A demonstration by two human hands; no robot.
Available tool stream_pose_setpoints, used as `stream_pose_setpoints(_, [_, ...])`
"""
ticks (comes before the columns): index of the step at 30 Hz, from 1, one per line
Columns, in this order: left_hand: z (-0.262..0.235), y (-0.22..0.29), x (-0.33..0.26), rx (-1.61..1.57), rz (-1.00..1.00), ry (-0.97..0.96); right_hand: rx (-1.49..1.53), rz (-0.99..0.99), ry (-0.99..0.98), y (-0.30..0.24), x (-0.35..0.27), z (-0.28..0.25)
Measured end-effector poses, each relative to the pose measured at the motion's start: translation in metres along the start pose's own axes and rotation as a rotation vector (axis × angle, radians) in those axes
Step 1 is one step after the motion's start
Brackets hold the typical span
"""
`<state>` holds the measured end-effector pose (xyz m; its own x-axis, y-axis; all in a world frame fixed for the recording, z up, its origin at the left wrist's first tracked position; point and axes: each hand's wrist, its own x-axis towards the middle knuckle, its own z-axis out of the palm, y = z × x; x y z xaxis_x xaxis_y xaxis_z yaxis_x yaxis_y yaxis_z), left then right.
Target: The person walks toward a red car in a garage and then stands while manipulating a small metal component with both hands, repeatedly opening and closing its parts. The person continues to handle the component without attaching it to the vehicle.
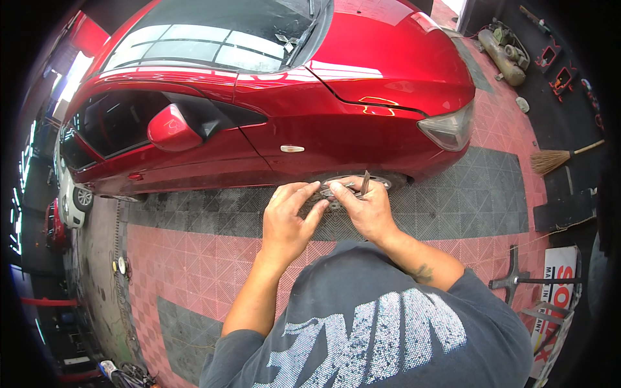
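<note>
Close in front of my chest, my left hand (pixel 288 216) pinches a small silvery piece (pixel 333 205) between thumb and fingertips; its exact kind is too small to tell. My right hand (pixel 370 213) meets it from the other side, thumb pressed on the same piece. A thin, dark, blade-like strip (pixel 367 176) sticks up from between the right fingers. Just beyond both hands stands a red car (pixel 323 139), its front wheel (pixel 388 182) partly hidden behind my fingers. A small side marker light (pixel 292 149) sits on the fender, above my left hand.
Red and grey grid tiles (pixel 453 252) cover the floor. At the right are a broom (pixel 550 161), an air compressor (pixel 504 55) and a black metal stand (pixel 514 280) beside a sign board (pixel 553 304). A white car (pixel 74 197) stands at the far left.
</note>
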<state>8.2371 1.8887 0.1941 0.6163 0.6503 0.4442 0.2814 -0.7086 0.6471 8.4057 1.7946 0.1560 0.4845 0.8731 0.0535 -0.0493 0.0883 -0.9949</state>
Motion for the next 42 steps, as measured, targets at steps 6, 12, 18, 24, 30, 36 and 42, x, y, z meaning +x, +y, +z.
stream_pose_setpoints(6, [0.005, -0.005, -0.004, -0.025, -0.042, 0.04, -0.106, -0.134, 0.043, -0.004, -0.01, 0.006])
stream_pose_setpoints(12, [0.013, 0.004, -0.002, 0.189, 0.233, 0.213, -0.066, -0.144, 0.058, -0.008, -0.012, 0.009])
stream_pose_setpoints(18, [0.022, -0.004, 0.004, 0.053, 0.234, 0.129, -0.004, -0.164, 0.069, -0.008, -0.016, 0.01])
stream_pose_setpoints(24, [0.01, -0.008, 0.008, -0.108, 0.201, -0.027, -0.034, -0.148, 0.059, -0.018, -0.019, 0.007])
stream_pose_setpoints(30, [-0.002, -0.013, 0.0, -0.205, 0.173, -0.125, 0.008, -0.031, -0.002, -0.02, -0.016, 0.004])
stream_pose_setpoints(36, [-0.016, -0.002, -0.011, -0.495, 0.082, -0.015, 0.201, 0.068, 0.025, -0.017, 0.002, -0.011])
stream_pose_setpoints(42, [-0.072, -0.025, -0.028, -0.36, -0.157, 0.005, 0.221, 0.076, 0.021, -0.032, -0.007, -0.015])
